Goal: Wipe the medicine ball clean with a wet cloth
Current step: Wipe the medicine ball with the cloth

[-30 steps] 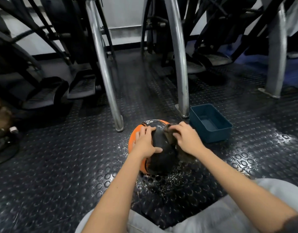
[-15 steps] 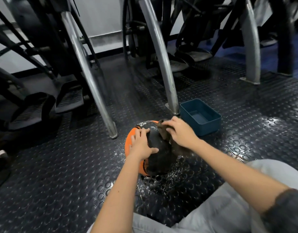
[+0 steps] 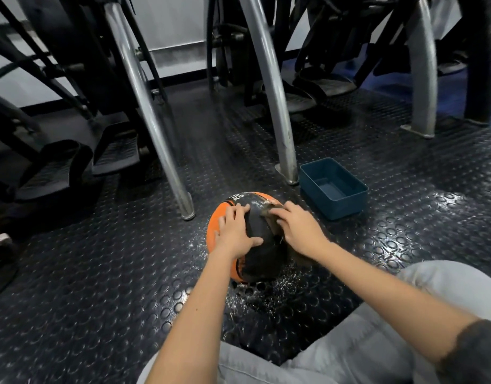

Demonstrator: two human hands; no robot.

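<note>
Ball (image 3: 262, 256): on the floor, near the tray (image 3: 336, 209); top glistens.
Left hand (image 3: 234, 234): flat on it, fingers spread.
Right hand (image 3: 299, 231): curled on the cloth (image 3: 268, 212), pressing the top.
Progress: midway, I judge; underside left.

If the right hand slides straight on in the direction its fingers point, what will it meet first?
Probably the left hand. The right hand holds the cloth against the ball, fingers pointing forward-left, and the left fingertips lie close in that line; it might pass just beyond them.
</note>
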